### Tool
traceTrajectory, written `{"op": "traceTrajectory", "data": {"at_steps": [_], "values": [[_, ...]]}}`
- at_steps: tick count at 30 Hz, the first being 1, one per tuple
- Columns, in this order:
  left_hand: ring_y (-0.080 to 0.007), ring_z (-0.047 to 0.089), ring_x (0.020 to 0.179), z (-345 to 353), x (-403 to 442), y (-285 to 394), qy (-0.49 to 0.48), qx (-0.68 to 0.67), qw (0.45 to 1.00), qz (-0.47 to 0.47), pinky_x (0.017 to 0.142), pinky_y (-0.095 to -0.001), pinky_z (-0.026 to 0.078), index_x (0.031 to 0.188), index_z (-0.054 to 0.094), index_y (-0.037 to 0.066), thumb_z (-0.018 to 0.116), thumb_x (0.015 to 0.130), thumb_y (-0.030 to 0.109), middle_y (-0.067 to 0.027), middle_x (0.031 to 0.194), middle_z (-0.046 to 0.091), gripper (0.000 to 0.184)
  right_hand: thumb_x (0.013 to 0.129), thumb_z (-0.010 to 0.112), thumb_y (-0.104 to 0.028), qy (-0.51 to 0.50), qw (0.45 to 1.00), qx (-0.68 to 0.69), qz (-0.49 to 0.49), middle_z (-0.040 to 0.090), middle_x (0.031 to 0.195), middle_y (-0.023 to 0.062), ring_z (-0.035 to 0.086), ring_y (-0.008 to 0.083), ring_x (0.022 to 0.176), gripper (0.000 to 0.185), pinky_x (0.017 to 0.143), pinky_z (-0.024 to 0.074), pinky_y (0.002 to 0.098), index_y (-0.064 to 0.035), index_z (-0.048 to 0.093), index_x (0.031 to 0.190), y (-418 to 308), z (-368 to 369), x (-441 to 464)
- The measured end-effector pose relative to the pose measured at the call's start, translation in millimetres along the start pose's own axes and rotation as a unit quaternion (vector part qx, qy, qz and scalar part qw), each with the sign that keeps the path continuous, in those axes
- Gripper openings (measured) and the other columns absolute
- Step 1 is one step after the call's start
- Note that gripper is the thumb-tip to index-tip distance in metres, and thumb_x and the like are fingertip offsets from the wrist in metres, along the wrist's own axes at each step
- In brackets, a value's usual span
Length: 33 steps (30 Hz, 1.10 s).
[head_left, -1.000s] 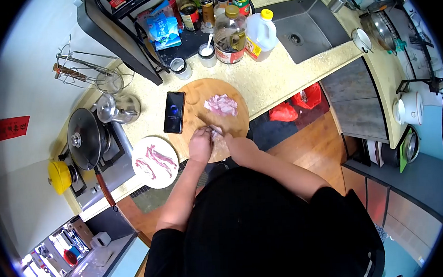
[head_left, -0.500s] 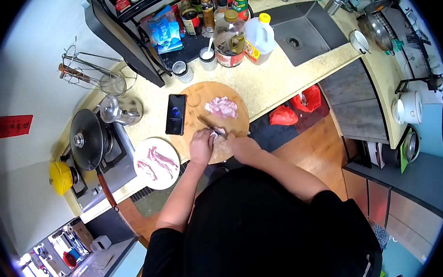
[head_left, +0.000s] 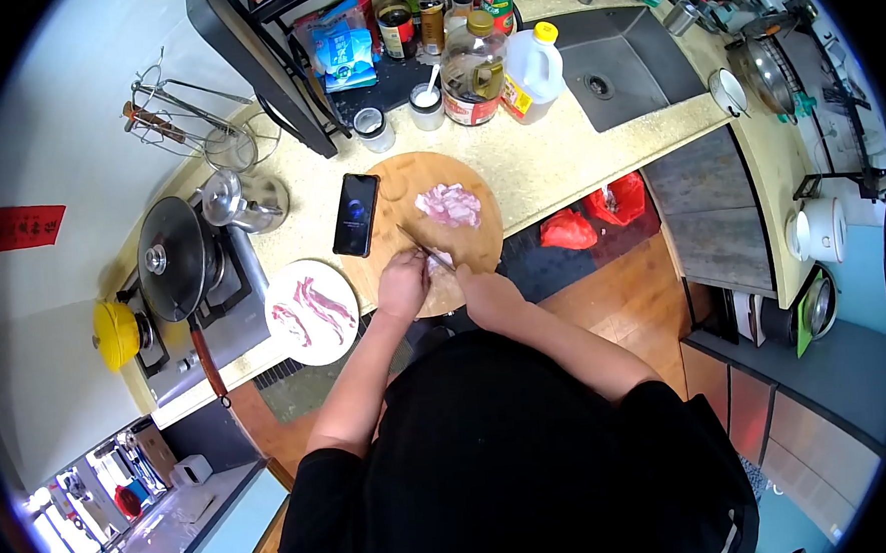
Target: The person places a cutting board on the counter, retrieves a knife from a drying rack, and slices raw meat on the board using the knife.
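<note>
A round wooden cutting board (head_left: 480, 236) lies on the counter in front of me. My right hand (head_left: 491, 297) is closed round the handle of a knife (head_left: 420, 244), whose blade slants up and left across the board. Under the blade is a piece of raw meat (head_left: 440, 262). My left hand (head_left: 403, 285), fingers curled, holds this piece from the left; its fingertips are partly hidden. Farther back on the board sits a heap of cut meat (head_left: 449, 206). A phone (head_left: 357, 216) rests at the board's left edge.
A white plate (head_left: 313, 357) with raw meat strips stands left of the board. Beyond it are a lidded wok (head_left: 174, 259) and a metal kettle (head_left: 249, 202). Jars, an oil bottle (head_left: 472, 70) and a white jug (head_left: 532, 72) line the back; the sink (head_left: 632, 66) is to the right.
The view has shifted slightly, so the board and plate appear a little higher. Both hands keep their places at the meat and knife, with only small movement.
</note>
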<state>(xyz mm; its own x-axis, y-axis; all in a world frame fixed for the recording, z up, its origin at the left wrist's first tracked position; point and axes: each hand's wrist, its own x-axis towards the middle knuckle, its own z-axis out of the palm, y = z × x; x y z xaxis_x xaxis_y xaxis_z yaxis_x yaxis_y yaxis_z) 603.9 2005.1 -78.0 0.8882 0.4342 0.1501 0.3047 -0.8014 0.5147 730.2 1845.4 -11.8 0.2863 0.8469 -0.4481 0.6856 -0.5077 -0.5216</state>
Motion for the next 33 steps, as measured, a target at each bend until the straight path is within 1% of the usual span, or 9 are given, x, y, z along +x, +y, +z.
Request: {"op": "traceTrajectory", "data": {"at_steps": [8, 11, 17, 22, 25, 26, 29, 30, 33], "values": [[-0.0339, 0.068, 0.092, 4, -3, -1, -0.011, 0.017, 1.0, 0.002, 0.085, -0.0402, 0.057, 0.095, 0.071, -0.001, 0.071, 0.074, 0.001, -0.0164, 0.095, 0.071, 0.021, 0.096, 0.045, -0.009, -0.001, 1.0, 0.015, 0.012, 0.072, 0.089, 0.0266, 0.073, 0.0428, 0.082, 0.023, 0.073, 0.0565, 0.0548, 0.0029, 0.051, 0.115, -8, 6, 9], [-0.0347, 0.069, 0.092, 0, 1, -4, -0.027, 0.004, 0.998, -0.049, 0.085, -0.0414, 0.057, 0.093, 0.07, 0.0, 0.071, 0.075, 0.001, -0.017, 0.094, 0.071, 0.019, 0.098, 0.044, -0.01, 0.036, 0.999, -0.004, 0.01, 0.072, 0.089, 0.0269, 0.073, 0.0427, 0.081, 0.025, 0.072, 0.0567, 0.0545, 0.003, 0.051, 0.118, -20, 16, 46], [-0.0364, 0.069, 0.087, -2, 1, -3, -0.018, 0.008, 0.999, -0.048, 0.081, -0.0418, 0.058, 0.089, 0.072, -0.001, 0.071, 0.078, 0.001, -0.0181, 0.09, 0.071, 0.011, 0.099, 0.042, -0.011, -0.045, 0.998, 0.016, 0.043, 0.072, 0.09, 0.0271, 0.073, 0.0423, 0.081, 0.023, 0.07, 0.0569, 0.0541, 0.0031, 0.051, 0.115, -11, 5, -3], [-0.0361, 0.068, 0.087, -2, -1, -2, -0.053, 0.01, 0.998, -0.027, 0.079, -0.0421, 0.057, 0.091, 0.072, 0.0, 0.072, 0.08, 0.005, -0.0183, 0.09, 0.071, 0.011, 0.098, 0.043, -0.01, 0.05, 0.999, 0.011, -0.011, 0.072, 0.089, 0.0269, 0.073, 0.0421, 0.08, 0.018, 0.069, 0.0573, 0.054, 0.0016, 0.052, 0.109, -18, 23, 47], [-0.0352, 0.067, 0.088, 5, -8, 3, 0.049, -0.006, 0.998, -0.029, 0.08, -0.0419, 0.056, 0.091, 0.072, 0.001, 0.074, 0.082, 0.009, -0.0168, 0.09, 0.071, 0.013, 0.097, 0.045, -0.01, 0.047, 0.999, 0.009, -0.011, 0.072, 0.089, 0.0264, 0.073, 0.0422, 0.081, 0.017, 0.071, 0.0575, 0.0536, 0.0011, 0.053, 0.108, -16, 18, 45], [-0.0342, 0.064, 0.094, 6, -14, 0, 0.049, 0.017, 0.999, 0.013, 0.085, -0.0429, 0.054, 0.106, 0.068, 0.001, 0.074, 0.081, 0.012, -0.0155, 0.1, 0.069, 0.028, 0.097, 0.046, -0.01, 0.04, 0.999, 0.006, -0.009, 0.072, 0.089, 0.0261, 0.073, 0.0422, 0.082, 0.017, 0.071, 0.0576, 0.0534, 0.0011, 0.053, 0.108, -11, 18, 42], [-0.0384, 0.062, 0.105, -11, -25, 18, 0.067, 0.031, 0.997, -0.016, 0.092, -0.0443, 0.051, 0.12, 0.062, -0.002, 0.072, 0.088, 0.014, -0.0214, 0.112, 0.066, 0.036, 0.095, 0.048, -0.01, 0.009, 1.0, 0.006, -0.011, 0.072, 0.089, 0.0256, 0.073, 0.0416, 0.083, 0.02, 0.072, 0.0574, 0.0532, 0.0018, 0.054, 0.111, 16, 6, 35], [-0.0413, 0.059, 0.11, -13, -31, 16, 0.018, 0.032, 0.999, -0.037, 0.096, -0.0458, 0.048, 0.127, 0.056, -0.003, 0.072, 0.09, 0.015, -0.0241, 0.119, 0.062, 0.045, 0.095, 0.049, -0.011, 0.037, 0.998, -0.006, -0.045, 0.072, 0.088, 0.0252, 0.073, 0.0419, 0.084, 0.026, 0.073, 0.0573, 0.053, 0.0022, 0.052, 0.117, 32, 9, 40], [-0.0422, 0.059, 0.11, 5, -35, -1, 0.025, -0.034, 0.995, -0.093, 0.096, -0.0466, 0.049, 0.121, 0.058, -0.001, 0.074, 0.088, 0.016, -0.0235, 0.114, 0.064, 0.041, 0.095, 0.049, -0.01, 0.033, 0.999, -0.017, 0.001, 0.072, 0.089, 0.0258, 0.072, 0.0427, 0.085, 0.028, 0.074, 0.057, 0.0527, 0.0022, 0.051, 0.12, 36, -23, 44]]}}
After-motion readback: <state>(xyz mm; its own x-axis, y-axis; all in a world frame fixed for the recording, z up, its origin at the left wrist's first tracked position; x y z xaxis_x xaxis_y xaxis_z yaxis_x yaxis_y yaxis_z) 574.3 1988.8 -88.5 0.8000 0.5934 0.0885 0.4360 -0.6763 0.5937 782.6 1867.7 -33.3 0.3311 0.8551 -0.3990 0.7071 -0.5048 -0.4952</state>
